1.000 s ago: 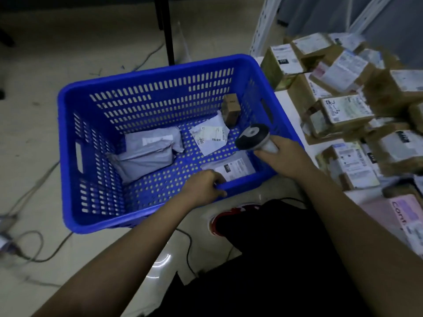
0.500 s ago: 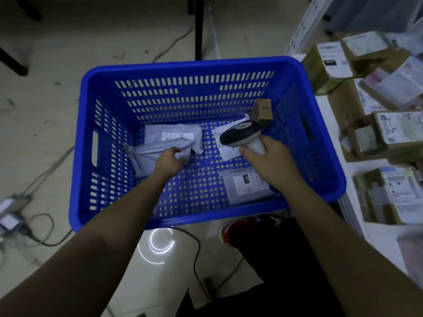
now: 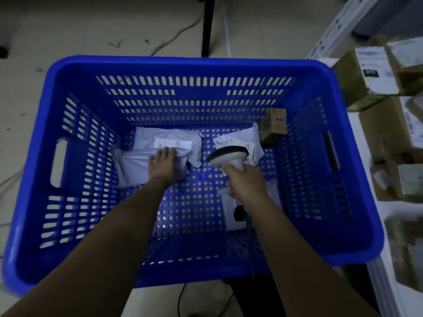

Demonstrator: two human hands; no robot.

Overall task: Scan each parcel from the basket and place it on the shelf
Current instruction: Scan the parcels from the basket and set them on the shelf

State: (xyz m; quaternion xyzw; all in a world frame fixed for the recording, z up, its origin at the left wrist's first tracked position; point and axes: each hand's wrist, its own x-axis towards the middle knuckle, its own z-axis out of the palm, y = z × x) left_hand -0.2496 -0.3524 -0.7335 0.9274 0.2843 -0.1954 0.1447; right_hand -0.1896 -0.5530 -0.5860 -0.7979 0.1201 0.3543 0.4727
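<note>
left hand [image 3: 163, 164] flat on grey mailer [image 3: 160, 156] in basket [image 3: 68, 72], fingers straight (label up), right hand [image 3: 243, 179] gripping scanner [image 3: 229, 157]

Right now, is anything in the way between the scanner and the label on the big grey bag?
Nothing visible is. The grey handheld scanner in the right hand faces the crumpled grey plastic mailer bag across bare blue basket floor. The left hand presses the bag just below its white label, leaving it uncovered.

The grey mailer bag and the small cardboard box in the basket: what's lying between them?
In the head view, a white labelled mailer lies between the grey mailer bag and small cardboard box, partly covered by the scanner.
</note>
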